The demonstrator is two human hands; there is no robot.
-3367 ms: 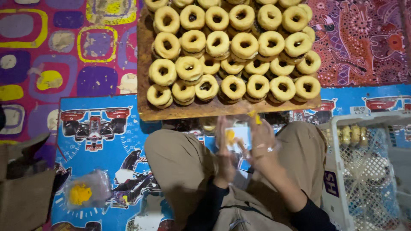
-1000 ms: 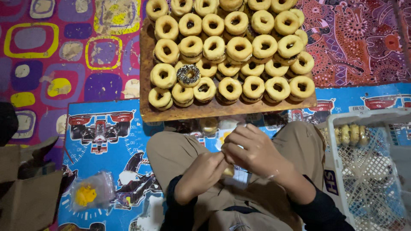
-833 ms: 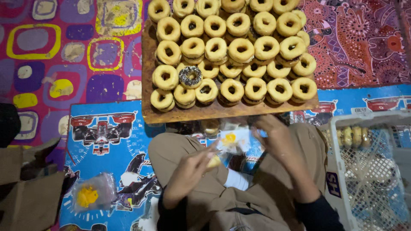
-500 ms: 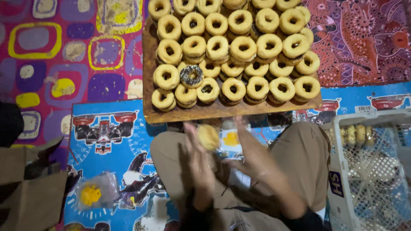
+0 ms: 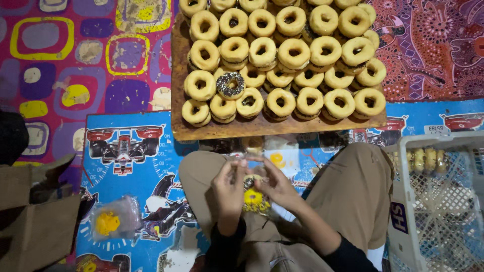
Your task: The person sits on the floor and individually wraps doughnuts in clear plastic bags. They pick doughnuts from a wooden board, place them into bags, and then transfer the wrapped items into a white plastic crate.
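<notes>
My left hand (image 5: pixel 229 187) and my right hand (image 5: pixel 276 184) meet over my lap, both gripping a small clear plastic bag (image 5: pixel 253 197) with a yellow print and a doughnut inside it. In front of my knees a wooden board (image 5: pixel 177 106) carries several rows of pale ring doughnuts (image 5: pixel 294 52). One doughnut with dark chocolate sprinkles (image 5: pixel 230 84) sits in the near left part of the pile. More clear bags (image 5: pixel 276 157) lie between the board and my lap.
A white plastic crate (image 5: pixel 436 201) stands at the right with several wrapped doughnuts along its far side. A crumpled clear bag with a yellow print (image 5: pixel 112 220) lies on the blue mat at the left. A cardboard box (image 5: pixel 35 221) sits at the left edge.
A chocolate-sprinkled doughnut appeared on the board. My left hand then lifted a doughnut from my lap, and both hands have now come together on a bag with the doughnut in it.
</notes>
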